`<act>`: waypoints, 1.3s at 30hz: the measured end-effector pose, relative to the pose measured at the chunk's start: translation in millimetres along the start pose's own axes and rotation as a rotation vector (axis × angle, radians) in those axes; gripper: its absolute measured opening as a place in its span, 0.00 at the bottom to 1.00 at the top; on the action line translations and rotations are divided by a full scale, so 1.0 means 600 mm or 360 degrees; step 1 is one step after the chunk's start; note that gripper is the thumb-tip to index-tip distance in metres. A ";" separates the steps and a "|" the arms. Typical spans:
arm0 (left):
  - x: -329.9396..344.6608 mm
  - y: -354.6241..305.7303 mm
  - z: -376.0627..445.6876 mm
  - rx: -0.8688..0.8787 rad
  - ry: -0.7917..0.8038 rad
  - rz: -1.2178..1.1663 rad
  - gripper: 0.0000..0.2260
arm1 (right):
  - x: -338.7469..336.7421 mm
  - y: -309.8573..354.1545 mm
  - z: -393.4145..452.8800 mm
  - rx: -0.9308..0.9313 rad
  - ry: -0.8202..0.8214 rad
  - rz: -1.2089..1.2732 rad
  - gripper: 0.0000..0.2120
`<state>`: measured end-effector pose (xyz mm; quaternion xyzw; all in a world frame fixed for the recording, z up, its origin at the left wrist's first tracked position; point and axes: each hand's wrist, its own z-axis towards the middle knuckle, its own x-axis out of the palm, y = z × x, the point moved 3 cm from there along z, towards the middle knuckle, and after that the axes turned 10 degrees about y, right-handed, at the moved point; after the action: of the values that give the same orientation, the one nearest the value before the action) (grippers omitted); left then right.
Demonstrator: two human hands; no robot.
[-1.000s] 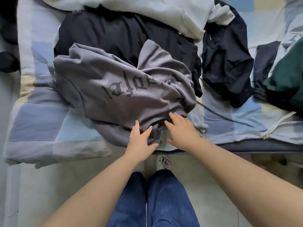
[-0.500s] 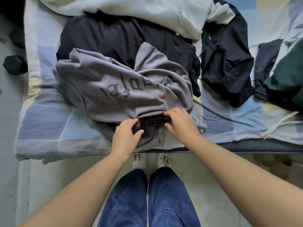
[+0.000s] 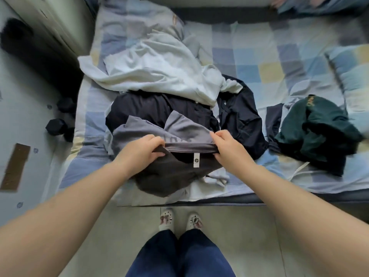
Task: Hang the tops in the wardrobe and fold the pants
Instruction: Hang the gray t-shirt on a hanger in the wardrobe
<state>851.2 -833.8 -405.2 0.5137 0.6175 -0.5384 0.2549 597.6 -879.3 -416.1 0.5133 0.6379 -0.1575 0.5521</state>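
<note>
Pants (image 3: pixel 167 172), dark grey, lie at the front edge of the bed (image 3: pixel 299 188), a bit left of its middle, and I hold their waistband stretched between my two hands. My left hand (image 3: pixel 139 150) pinches the left end of the band, with the fingers curled over the top and the thumb below. My right hand (image 3: pixel 227 146) pinches the right end in the same way. A small white label (image 3: pixel 196 159) shows inside the waist.

I think several things can go wrong from here. The grey top (image 3: pixel 179 128) lies partly on the pants, just behind the band, so if I lift quickly it can come up with them or slide toward the front edge and fall on the floor. The legs of the pants are bunched under the waist and partly hang over the front edge; if I do not shake them out, the fold can become crooked. My pinch takes only the band, so the weight of the cloth can pull it out of one hand. The black clothes (image 3: pixel 239 116) behind touch the grey top and may also be dragged.

Compared with one second ago, my hands are no longer resting on the hem of the grey top with the fingers nearly flat. They have gone under it, found the pants and pulled the waistband up. My head is also higher, so more of the bed shows, with the white garment (image 3: pixel 159 72) whole and the green one (image 3: pixel 319 124) near the right edge.
</note>
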 end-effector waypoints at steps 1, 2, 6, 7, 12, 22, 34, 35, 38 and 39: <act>-0.030 -0.019 -0.002 0.0058 -0.0009 0.0050 0.10 | -0.037 0.005 -0.017 -0.0011 -0.0052 -0.0014 0.22; -0.060 -0.037 -0.004 0.0101 -0.0045 0.0051 0.10 | -0.070 0.009 -0.032 0.0009 -0.0112 -0.0026 0.15; -0.153 -0.100 -0.005 0.0254 -0.0316 -0.0172 0.09 | -0.176 0.012 -0.092 0.0300 -0.0336 -0.0016 0.10; -0.178 -0.125 -0.005 0.0348 -0.0386 -0.0270 0.08 | -0.207 0.014 -0.116 0.0356 -0.0451 0.0059 0.10; -0.283 -0.219 0.005 0.0652 -0.0562 -0.0979 0.14 | -0.333 0.042 -0.219 0.0438 -0.0915 0.0931 0.05; -0.321 -0.458 -0.017 0.1363 -0.0016 -0.1456 0.06 | -0.375 0.094 -0.495 0.0361 -0.1952 0.1782 0.04; -0.192 -0.848 -0.190 0.2015 0.0579 -0.1463 0.12 | -0.289 0.132 -0.936 0.0883 -0.2934 0.1414 0.04; -0.171 -0.893 -0.215 0.2069 0.0644 -0.1476 0.14 | -0.277 0.137 -0.988 0.0936 -0.3017 0.1333 0.04; -0.124 -0.995 -0.280 0.2160 0.0777 -0.1553 0.16 | -0.252 0.151 -1.106 0.1099 -0.3146 0.1185 0.05; -0.107 -1.029 -0.304 0.2189 0.0816 -0.1575 0.16 | -0.243 0.158 -1.146 0.1138 -0.3185 0.1148 0.06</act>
<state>355.6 -621.4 -47.4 0.3321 0.3465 -0.7073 -0.5190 283.2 -381.4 -20.7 0.4394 -0.3605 -0.5040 0.6504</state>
